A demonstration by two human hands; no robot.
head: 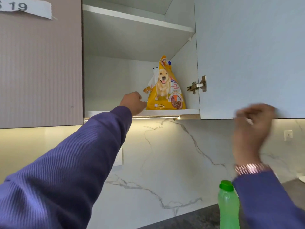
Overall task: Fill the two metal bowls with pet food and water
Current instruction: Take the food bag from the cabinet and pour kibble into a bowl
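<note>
At centre frame my left hand, fingers curled and holding nothing, reaches beside the yellow dog-food bag standing upright on the open white cupboard's lower shelf; my blurred right hand, fingers loosely bent, hovers at the white door's lower edge above a green plastic bottle

Your sleeves are ribbed knit cloth, matt purple. The pet food bag is glossy printed plastic film. Your water bottle is translucent green plastic with a smooth cap. The cabinet door looks smooth and matt; its hinge is shiny metal. The wall is polished marble-look stone, your watch band gleaming metal.
</note>
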